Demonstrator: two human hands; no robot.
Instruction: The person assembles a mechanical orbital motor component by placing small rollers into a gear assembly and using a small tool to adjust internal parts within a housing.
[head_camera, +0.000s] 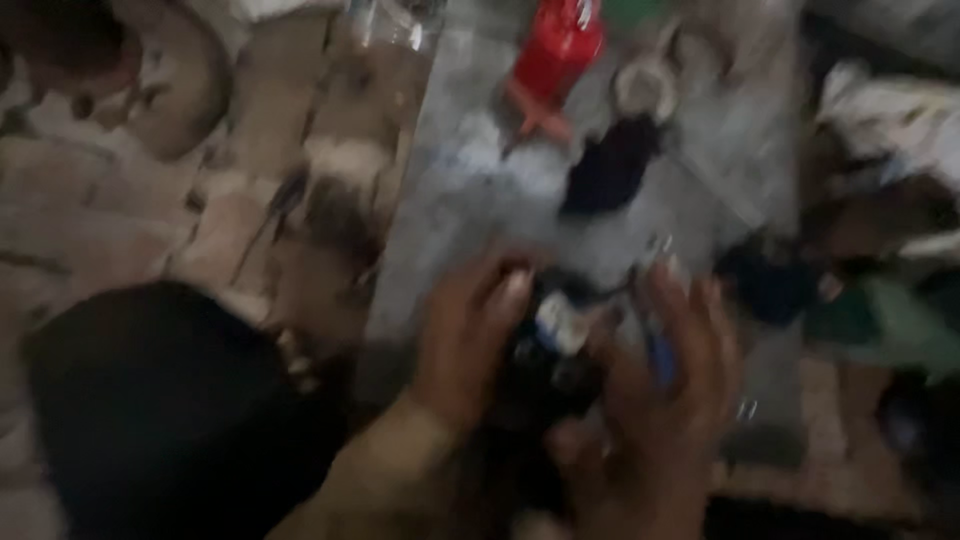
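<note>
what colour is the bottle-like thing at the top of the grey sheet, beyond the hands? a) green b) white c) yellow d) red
d: the bottle-like thing at the far end of the grey sheet is plainly red, though blurred; it lies well beyond the left hand and right hand, which close around a small dark object.

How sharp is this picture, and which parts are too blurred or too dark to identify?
Head view: strong motion blur everywhere; dim light. The left hand and right hand surround a small dark object too smeared to identify. The red container shows only by colour.
</note>
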